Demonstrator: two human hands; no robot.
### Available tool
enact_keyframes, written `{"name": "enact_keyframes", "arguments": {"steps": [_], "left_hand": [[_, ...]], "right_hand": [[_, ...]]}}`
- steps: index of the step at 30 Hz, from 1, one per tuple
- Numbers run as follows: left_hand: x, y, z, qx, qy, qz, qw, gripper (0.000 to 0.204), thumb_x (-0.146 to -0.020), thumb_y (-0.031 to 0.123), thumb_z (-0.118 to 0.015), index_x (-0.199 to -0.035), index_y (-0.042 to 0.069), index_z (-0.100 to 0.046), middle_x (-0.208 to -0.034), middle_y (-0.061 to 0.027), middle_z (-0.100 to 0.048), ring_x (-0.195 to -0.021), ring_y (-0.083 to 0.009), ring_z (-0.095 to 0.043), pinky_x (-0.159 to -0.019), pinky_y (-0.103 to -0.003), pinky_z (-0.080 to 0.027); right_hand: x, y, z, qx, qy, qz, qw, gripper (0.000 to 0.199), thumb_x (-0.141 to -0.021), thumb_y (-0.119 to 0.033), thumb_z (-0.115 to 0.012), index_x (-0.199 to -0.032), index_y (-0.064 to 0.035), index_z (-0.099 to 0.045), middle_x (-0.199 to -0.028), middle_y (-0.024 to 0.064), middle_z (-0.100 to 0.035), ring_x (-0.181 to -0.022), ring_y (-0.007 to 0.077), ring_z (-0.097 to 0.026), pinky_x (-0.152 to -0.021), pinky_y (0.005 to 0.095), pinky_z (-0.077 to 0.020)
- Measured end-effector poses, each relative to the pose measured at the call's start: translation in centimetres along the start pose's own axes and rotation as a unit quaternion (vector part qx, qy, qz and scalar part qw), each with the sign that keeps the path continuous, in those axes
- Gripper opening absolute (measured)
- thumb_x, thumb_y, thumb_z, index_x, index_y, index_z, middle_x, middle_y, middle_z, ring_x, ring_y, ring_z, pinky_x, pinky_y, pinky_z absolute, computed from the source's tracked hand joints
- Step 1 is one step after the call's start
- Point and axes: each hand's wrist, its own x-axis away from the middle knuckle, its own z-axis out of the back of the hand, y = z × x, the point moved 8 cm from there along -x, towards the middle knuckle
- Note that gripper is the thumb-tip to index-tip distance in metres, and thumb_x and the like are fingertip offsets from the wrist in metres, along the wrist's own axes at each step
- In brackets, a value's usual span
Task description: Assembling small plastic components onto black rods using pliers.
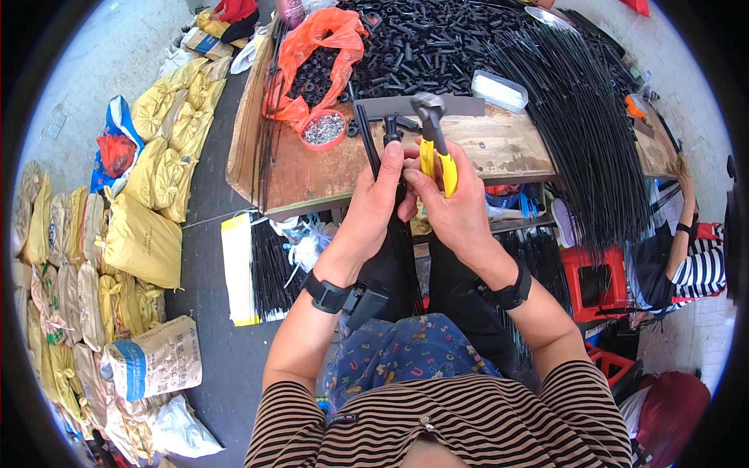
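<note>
Close by a brown wooden tabletop (491,144), the left hand (378,195) is gripping slim black plastic-looking strips (367,139) while the right hand (456,199) is grasping yellow-handled metal pliers (437,140); a loose pinch could send strips slipping.

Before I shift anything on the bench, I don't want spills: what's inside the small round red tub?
The red tub holds many tiny silvery pieces, too small to identify; their top layer covers whatever lies beneath.
</note>
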Motion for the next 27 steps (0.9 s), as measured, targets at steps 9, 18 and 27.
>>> {"name": "enact_keyframes", "arguments": {"steps": [9, 18, 27], "left_hand": [[0.4, -0.8, 1.7, 0.039, 0.047, 0.024, 0.998, 0.057, -0.100, 0.054, -0.037, -0.099, 0.000, -0.057, -0.064, -0.0011, -0.048, -0.047, -0.0065, -0.038, -0.045, -0.022, -0.031], [0.1, -0.8, 1.4, 0.012, 0.030, 0.026, 0.999, 0.053, -0.099, 0.054, -0.040, -0.091, 0.002, -0.053, -0.062, -0.0035, -0.050, -0.046, -0.0078, -0.041, -0.043, -0.023, -0.031], [0.4, -0.5, 1.6, 0.002, 0.062, 0.018, 0.998, 0.050, -0.100, 0.052, -0.041, -0.092, 0.004, -0.052, -0.060, -0.0033, -0.049, -0.047, -0.0085, -0.041, -0.044, -0.024, -0.030]], "right_hand": [[0.6, 0.1, 2.1, 0.003, -0.241, -0.275, 0.931, 0.038, -0.101, -0.041, -0.043, -0.106, -0.0037, -0.049, -0.078, 0.0021, -0.056, -0.054, 0.0095, -0.056, -0.051, 0.0240, -0.0498], [3.2, 0.6, 2.0, 0.052, -0.351, -0.331, 0.874, 0.039, -0.101, -0.041, -0.045, -0.093, -0.0034, -0.051, -0.074, 0.0023, -0.058, -0.053, 0.0085, -0.057, -0.046, 0.0229, -0.0497], [1.1, -1.0, 1.9, 0.107, -0.427, -0.318, 0.839, 0.041, -0.100, -0.045, -0.045, -0.105, -0.0051, -0.054, -0.087, 0.0032, -0.061, -0.075, 0.0116, -0.062, -0.067, 0.0265, -0.0514]]}}
